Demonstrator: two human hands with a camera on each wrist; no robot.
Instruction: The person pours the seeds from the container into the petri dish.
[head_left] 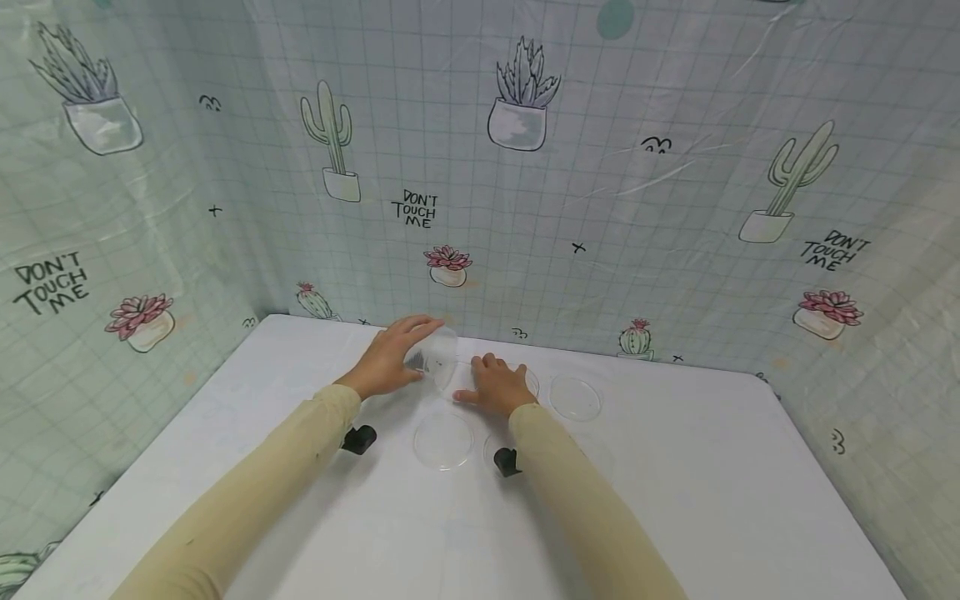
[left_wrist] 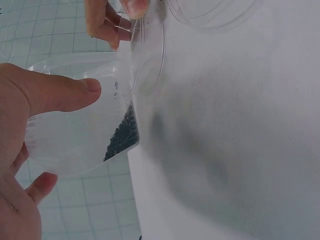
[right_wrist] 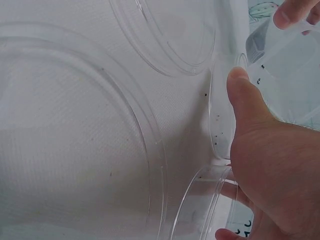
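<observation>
My left hand (head_left: 386,358) grips a clear plastic cup (left_wrist: 75,135), thumb on one side and fingers on the other. The cup is tilted, and small black grains (left_wrist: 123,135) are gathered in its lower corner. Just right of it, my right hand (head_left: 497,385) holds the edge of a clear round dish (right_wrist: 218,132) that sits below the cup's mouth. In the right wrist view my thumb lies at that dish's rim, and a few dark specks show in it. The right hand's fingers partly cover another clear dish (right_wrist: 195,205).
More clear round dishes lie on the white table (head_left: 712,483): one dish (head_left: 443,442) nearer me and another dish (head_left: 576,398) to the right. Behind the table's far edge hangs a cactus-print curtain (head_left: 525,208). Black wrist mounts (head_left: 360,439) sit under both forearms.
</observation>
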